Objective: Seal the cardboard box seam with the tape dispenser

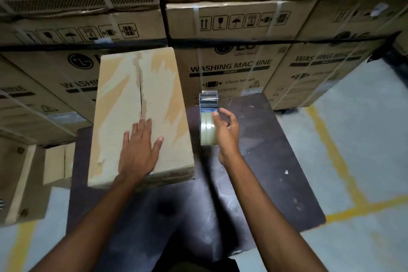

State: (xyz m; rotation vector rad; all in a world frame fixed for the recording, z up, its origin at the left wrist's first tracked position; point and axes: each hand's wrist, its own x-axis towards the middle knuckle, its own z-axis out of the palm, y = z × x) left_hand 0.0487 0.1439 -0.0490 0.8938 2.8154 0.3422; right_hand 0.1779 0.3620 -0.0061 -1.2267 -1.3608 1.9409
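Observation:
A closed cardboard box (123,104) lies on a dark table, its top marked by torn tape patches. The centre seam (140,93) runs away from me along the top and shows a ragged open gap. My left hand (139,150) rests flat on the near part of the lid, fingers spread, fingertips at the seam's near end. To the right of the box, my right hand (225,132) holds a tape dispenser (208,117) upright above the table, its clear tape roll near my palm and the metal head pointing away.
The dark table (276,161) extends to the right and toward me. Stacked washing machine cartons (231,68) form a wall just behind the box. A smaller open carton (57,163) sits at the left. Grey floor with yellow lines (344,183) lies to the right.

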